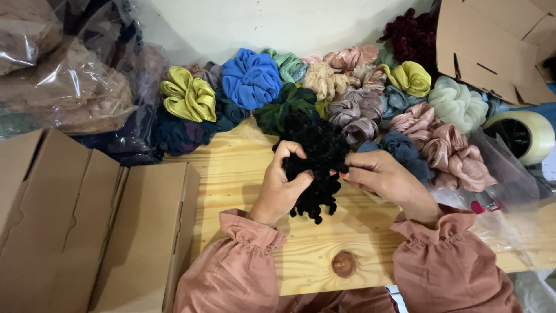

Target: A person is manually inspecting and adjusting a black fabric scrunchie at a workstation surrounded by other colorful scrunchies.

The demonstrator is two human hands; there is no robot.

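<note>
With my left hand (pixel 282 184) and right hand (pixel 379 174) both pinched on the black scrunchie (pixel 315 153) above the desk (pixel 231 168) (frilly, snag-prone), I'd judge gentle, even pulls best.

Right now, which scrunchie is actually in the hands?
The black fuzzy scrunchie, pinched between the left hand and right hand above the wooden table. The blue scrunchie, yellow-green scrunchie and the rest lie untouched behind it.
</note>
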